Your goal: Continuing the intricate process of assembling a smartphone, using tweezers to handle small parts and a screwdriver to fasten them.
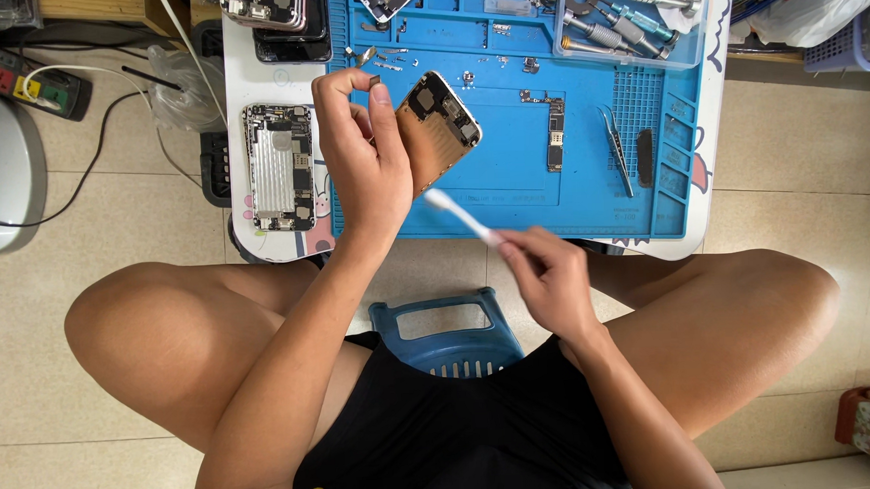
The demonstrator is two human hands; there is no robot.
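My left hand (369, 155) holds an opened phone housing (439, 127) tilted up over the blue repair mat (510, 189), its bare inside facing me, gripped along its left edge. The thumb and forefinger of that same hand are pinched together above it on something tiny and dark, maybe a small part or screw; it is too small for me to be sure. My right hand (550, 279) is closed around a white plastic tool (461, 215), held like a pen, with its tip pointing up-left just below the housing's lower corner, not quite touching it as far as I can see. On the mat to the right lie a narrow logic board (554, 132) and a pair of tweezers (617, 147), well apart from the housing. A clear tray of screwdrivers (620, 26) sits at the mat's top right. Left of the mat, on the white table (281, 242), lies another stripped phone chassis (279, 166).
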